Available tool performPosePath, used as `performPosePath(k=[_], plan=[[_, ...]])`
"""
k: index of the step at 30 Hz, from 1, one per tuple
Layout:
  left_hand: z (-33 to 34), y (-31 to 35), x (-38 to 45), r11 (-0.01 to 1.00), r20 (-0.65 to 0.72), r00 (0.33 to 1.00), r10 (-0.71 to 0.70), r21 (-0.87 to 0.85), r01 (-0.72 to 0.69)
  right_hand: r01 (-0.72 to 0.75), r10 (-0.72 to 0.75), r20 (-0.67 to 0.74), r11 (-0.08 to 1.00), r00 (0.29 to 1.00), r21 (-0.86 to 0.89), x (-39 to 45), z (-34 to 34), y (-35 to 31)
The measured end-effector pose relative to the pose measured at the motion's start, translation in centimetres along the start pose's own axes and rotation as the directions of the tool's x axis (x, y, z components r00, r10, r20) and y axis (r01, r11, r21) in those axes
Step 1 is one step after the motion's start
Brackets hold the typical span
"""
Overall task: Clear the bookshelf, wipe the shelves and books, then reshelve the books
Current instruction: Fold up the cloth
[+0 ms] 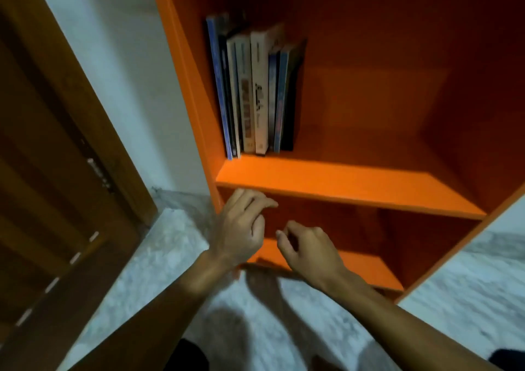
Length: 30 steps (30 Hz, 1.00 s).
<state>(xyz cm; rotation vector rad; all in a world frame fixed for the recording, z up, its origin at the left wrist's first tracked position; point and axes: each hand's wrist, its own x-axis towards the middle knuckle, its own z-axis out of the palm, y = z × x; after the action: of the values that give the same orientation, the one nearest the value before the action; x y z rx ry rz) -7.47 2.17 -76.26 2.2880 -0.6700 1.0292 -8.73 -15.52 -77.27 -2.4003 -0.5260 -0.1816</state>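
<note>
Fingers loosely curled, both empty — left hand point(241, 228), right hand point(309, 250) before bookshelf point(341, 183).

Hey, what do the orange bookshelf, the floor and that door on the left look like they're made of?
Bookshelf: probably painted or laminated board, given its flat, even orange surface with no grain. Floor: looks like polished marble or marble-look tile, grey-white and mottled. Door: brown wood or wood veneer with a slight sheen; blur hides the grain.
</note>
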Motion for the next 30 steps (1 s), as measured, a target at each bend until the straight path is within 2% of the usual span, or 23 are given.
performPosePath(k=[1, 3, 5, 6, 7, 9, 11, 12, 14, 16, 18, 21, 23, 26, 28, 30], plan=[[0.7, -0.2, -2.1, 0.999, 0.062, 0.998, -0.032, -0.019, 0.033, -0.049, 0.053, 0.111, 0.998, 0.992, -0.039, -0.7, 1.7, 1.8], [2.7, -0.4, -6.9, 0.986, 0.223, 0.965, -0.141, -0.050, 0.156, -0.174, 0.198, 0.309, 0.979, 0.930, -0.106, -2.8, 5.0, 6.2], [5.1, -0.3, -11.9, 0.945, 0.361, 0.889, -0.283, -0.055, 0.323, -0.302, 0.346, 0.422, 0.938, 0.838, -0.169, -5.6, 7.6, 10.3], [6.4, -0.2, -14.4, 0.906, 0.430, 0.826, -0.365, -0.039, 0.421, -0.357, 0.405, 0.461, 0.914, 0.790, -0.191, -7.1, 8.8, 11.9], [7.5, -0.1, -16.7, 0.845, 0.507, 0.728, -0.462, 0.001, 0.535, -0.400, 0.451, 0.498, 0.891, 0.740, -0.213, -8.6, 9.7, 13.0], [9.4, 0.2, -21.2, 0.695, 0.647, 0.463, -0.606, 0.148, 0.703, -0.427, 0.523, 0.573, 0.851, 0.631, -0.306, -11.5, 12.2, 15.2], [10.9, 1.4, -25.0, 0.572, 0.746, 0.216, -0.630, 0.258, 0.779, -0.441, 0.580, 0.623, 0.811, 0.524, -0.384, -14.6, 14.4, 16.9], [11.6, 2.4, -26.3, 0.509, 0.773, 0.120, -0.624, 0.284, 0.812, -0.468, 0.616, 0.624, 0.782, 0.481, -0.411, -16.2, 15.2, 17.7], [12.9, 4.6, -28.2, 0.419, 0.812, -0.010, -0.584, 0.311, 0.853, -0.529, 0.678, 0.606, 0.722, 0.415, -0.445, -18.9, 16.5, 19.0], [14.8, 6.3, -30.5, 0.369, 0.822, -0.077, -0.564, 0.334, 0.867, -0.592, 0.723, 0.587, 0.666, 0.364, -0.454, -20.9, 17.0, 19.3], [16.0, 8.0, -32.3, 0.274, 0.798, -0.167, -0.580, 0.384, 0.882, -0.651, 0.767, 0.538, 0.612, 0.351, -0.448, -22.3, 17.8, 19.2], [16.9, 9.9, -32.9, 0.166, 0.763, -0.263, -0.591, 0.435, 0.885, -0.700, 0.797, 0.476, 0.577, 0.371, -0.421, -23.2, 18.5, 19.0], [18.1, 10.3, -33.3, 0.094, 0.750, -0.280, -0.600, 0.413, 0.906, -0.762, 0.793, 0.468, 0.564, 0.391, -0.320, -23.4, 18.8, 19.0], [18.9, 10.6, -32.0, -0.073, 0.748, -0.371, -0.550, 0.400, 0.914, -0.794, 0.768, 0.473, 0.572, 0.431, -0.207, -23.1, 18.4, 19.3], [19.0, 10.6, -30.6, -0.150, 0.733, -0.391, -0.556, 0.374, 0.915, -0.830, 0.751, 0.492, 0.550, 0.440, -0.098, -22.3, 17.5, 19.5], [19.1, 10.6, -28.7, -0.179, 0.739, -0.349, -0.576, 0.302, 0.936, -0.850, 0.737, 0.499, 0.527, 0.455, -0.004, -20.8, 15.5, 19.5]])
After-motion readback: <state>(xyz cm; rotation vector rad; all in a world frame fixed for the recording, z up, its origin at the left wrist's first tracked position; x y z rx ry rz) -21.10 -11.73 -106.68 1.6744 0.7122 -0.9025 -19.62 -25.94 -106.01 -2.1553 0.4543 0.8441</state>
